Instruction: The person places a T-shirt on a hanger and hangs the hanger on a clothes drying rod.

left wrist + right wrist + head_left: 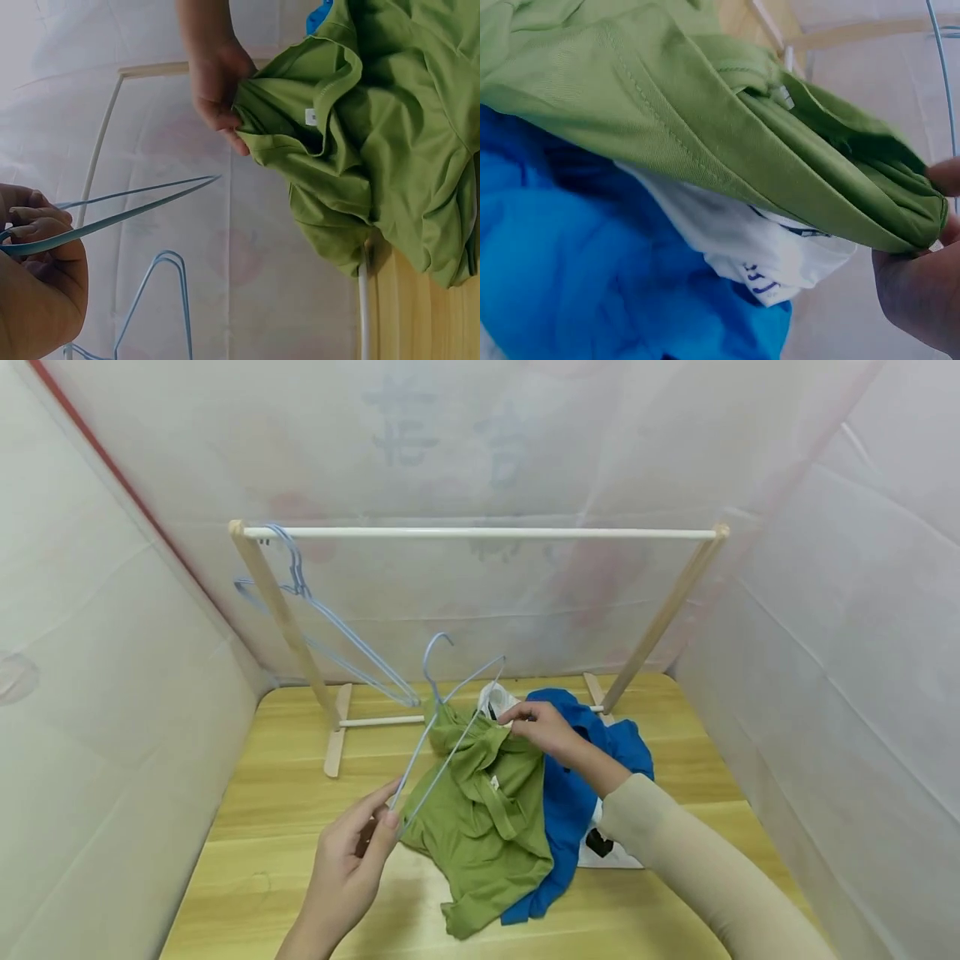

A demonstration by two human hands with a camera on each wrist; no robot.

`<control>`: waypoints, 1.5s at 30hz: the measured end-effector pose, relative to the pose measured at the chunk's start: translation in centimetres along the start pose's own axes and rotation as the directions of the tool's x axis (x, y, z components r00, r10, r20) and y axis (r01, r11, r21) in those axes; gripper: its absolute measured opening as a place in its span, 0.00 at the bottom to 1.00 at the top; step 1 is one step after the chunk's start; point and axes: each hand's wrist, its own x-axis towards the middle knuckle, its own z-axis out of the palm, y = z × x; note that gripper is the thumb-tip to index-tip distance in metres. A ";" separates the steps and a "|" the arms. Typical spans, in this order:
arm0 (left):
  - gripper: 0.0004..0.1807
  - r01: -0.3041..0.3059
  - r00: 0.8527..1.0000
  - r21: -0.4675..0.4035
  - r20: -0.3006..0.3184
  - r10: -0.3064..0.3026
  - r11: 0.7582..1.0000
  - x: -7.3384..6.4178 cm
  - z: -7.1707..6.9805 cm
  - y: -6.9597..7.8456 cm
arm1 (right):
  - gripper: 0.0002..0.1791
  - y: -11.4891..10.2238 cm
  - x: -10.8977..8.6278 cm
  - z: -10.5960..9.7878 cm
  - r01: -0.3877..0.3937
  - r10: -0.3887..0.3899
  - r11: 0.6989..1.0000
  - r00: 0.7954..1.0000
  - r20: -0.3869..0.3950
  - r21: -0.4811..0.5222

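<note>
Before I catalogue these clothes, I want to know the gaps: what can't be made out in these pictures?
White garment: head view, mostly hidden by the green garment and blue garment.
Neck tag in the green garment: too small to read, all views.
Wall lettering: head view, too faint and blurred to read reliably.
Right hand: right wrist view, cut off by the right edge.

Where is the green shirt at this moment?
In the head view, the green shirt is near the middle of the table, just left of and partly over the blue garment, its neckline edge pinched by the right hand.
</note>
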 end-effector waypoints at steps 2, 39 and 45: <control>0.25 0.002 1.000 -0.002 0.000 -0.002 1.000 0.0 0.0 0.0 | 0.17 0.0 -0.1 -0.2 0.014 -0.012 0.997 1.000 0.029 -0.074; 0.27 -0.064 0.996 0.044 0.064 0.062 0.997 -0.1 -1.6 3.2 | 0.17 -5.2 3.5 -5.2 -0.145 0.193 0.922 0.976 -0.100 0.360; 0.26 -0.005 0.997 0.030 0.076 0.003 1.000 -0.2 -1.6 3.7 | 0.17 -5.3 3.4 -5.0 -0.139 0.185 0.931 0.977 -0.109 0.338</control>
